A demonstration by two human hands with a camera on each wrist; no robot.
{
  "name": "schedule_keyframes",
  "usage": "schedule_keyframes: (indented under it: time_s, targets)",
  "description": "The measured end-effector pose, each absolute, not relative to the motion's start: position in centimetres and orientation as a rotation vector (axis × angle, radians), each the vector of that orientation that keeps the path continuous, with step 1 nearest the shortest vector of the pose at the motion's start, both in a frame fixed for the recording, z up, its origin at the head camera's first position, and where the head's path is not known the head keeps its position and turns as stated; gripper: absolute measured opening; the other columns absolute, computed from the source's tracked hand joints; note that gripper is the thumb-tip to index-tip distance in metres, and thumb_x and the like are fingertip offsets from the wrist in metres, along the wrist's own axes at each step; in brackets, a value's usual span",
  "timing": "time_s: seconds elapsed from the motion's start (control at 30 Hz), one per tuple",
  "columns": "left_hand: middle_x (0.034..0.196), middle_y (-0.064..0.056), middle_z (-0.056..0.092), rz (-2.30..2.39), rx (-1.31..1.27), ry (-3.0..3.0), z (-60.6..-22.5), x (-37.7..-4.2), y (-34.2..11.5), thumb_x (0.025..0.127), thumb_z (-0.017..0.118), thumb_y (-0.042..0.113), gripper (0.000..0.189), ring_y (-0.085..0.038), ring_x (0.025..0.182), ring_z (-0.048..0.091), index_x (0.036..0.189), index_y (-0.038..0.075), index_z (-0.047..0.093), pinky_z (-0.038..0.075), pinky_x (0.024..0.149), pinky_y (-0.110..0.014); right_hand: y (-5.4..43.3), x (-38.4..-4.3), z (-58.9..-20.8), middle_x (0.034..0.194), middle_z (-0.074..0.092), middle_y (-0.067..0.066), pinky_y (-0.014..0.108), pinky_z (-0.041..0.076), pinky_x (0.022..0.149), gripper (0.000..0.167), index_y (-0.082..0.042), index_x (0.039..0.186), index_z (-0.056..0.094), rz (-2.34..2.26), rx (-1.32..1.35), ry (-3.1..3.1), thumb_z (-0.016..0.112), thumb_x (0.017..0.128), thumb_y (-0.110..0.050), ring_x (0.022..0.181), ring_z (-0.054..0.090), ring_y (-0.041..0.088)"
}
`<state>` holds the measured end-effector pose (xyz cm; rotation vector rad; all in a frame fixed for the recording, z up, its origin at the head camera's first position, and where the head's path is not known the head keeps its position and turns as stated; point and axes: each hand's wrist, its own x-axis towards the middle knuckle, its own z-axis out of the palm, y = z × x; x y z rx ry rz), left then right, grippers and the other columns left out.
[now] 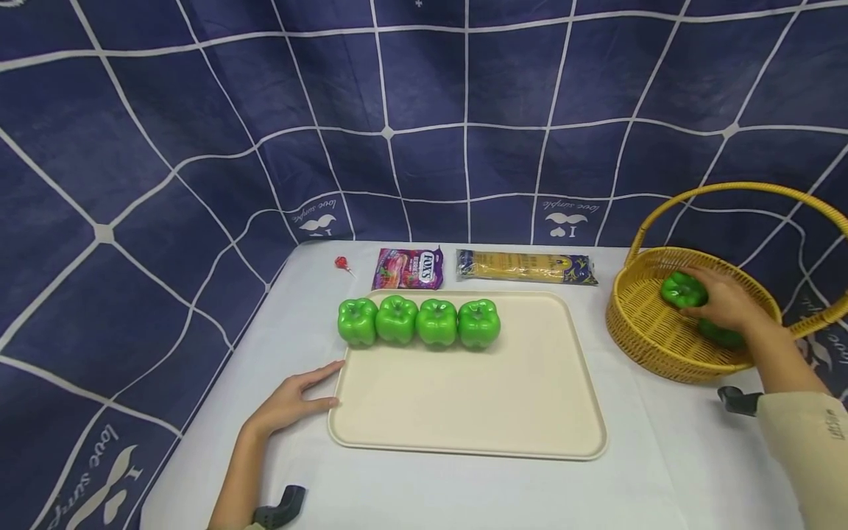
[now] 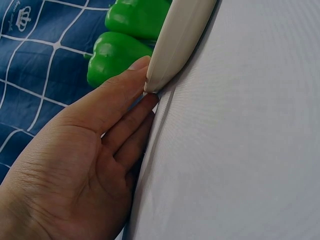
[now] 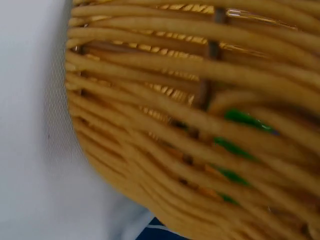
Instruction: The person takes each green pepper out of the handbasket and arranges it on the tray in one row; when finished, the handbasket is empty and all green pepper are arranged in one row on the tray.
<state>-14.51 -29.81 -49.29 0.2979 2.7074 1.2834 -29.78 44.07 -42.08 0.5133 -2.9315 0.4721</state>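
Inside the yellow wicker basket, my right hand grips a green bell pepper, fingers over its top and thumb at its side. Another green bell pepper lies under that wrist, partly hidden. In the right wrist view the basket wall covers the hand, and green shows through the weave. My left hand rests at the left edge of a cream tray, thumb and forefinger spread and touching the rim. In the left wrist view its fingers lie fairly straight against the tray rim.
Several green bell peppers stand in a row along the tray's far side. Behind them lie a red lollipop, a purple candy bag and a pack of spaghetti. The basket's tall handle arches up. A blue checked curtain hangs behind.
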Motion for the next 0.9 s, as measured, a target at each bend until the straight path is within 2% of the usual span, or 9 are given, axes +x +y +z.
schedule_keyframes:
  time_s: [0.2,0.47,0.6,0.77,0.9]
  targets:
    - [0.138,0.0,0.046,1.286,0.31,2.705,-49.4,-14.5,-29.9,0.073,0.074,0.044,0.066,-0.029,0.13,0.036,0.133,0.032,0.05,0.026,0.105,-0.055,43.9,-30.2,-42.5,0.128,0.031,0.039,0.065,0.013,0.1,0.083,0.006,0.135,0.031,0.437,0.511,-2.902,0.077,0.066,-0.004,0.115,0.026,0.058]
    - [0.137,0.0,0.046,1.29,0.306,2.705,-49.5,-14.6,-29.9,0.073,0.075,0.042,0.065,-0.03,0.13,0.036,0.132,0.031,0.051,0.026,0.105,-0.055,43.8,-30.5,-42.6,0.13,0.032,0.035,0.068,0.023,0.086,0.084,0.0,0.137,0.03,0.391,0.418,-2.923,0.076,0.067,-0.007,0.109,0.026,0.057]
    - [0.138,0.0,0.046,1.295,0.298,2.7,-49.4,-14.5,-29.8,0.073,0.075,0.041,0.066,-0.029,0.13,0.035,0.133,0.03,0.051,0.026,0.105,-0.055,43.8,-30.3,-42.6,0.13,0.032,0.035,0.069,0.023,0.086,0.085,0.0,0.138,0.029,0.404,0.404,-2.921,0.077,0.069,-0.009,0.109,0.026,0.057]
    - [0.138,0.001,0.046,1.283,0.3,2.706,-49.2,-14.4,-29.7,0.072,0.075,0.044,0.067,-0.028,0.13,0.036,0.133,0.031,0.05,0.026,0.105,-0.054,43.6,-29.9,-42.4,0.129,0.032,0.038,0.068,0.02,0.093,0.086,0.002,0.14,0.028,0.52,0.381,-2.902,0.078,0.073,-0.017,0.112,0.028,0.058]
    - [0.138,0.001,0.046,1.286,0.304,2.702,-49.1,-14.4,-29.8,0.073,0.075,0.044,0.066,-0.028,0.13,0.036,0.133,0.032,0.05,0.026,0.105,-0.054,42.9,-28.9,-41.8,0.127,0.033,0.041,0.07,0.022,0.09,0.088,-0.002,0.143,0.025,0.597,0.308,-2.893,0.076,0.076,-0.027,0.109,0.031,0.059]
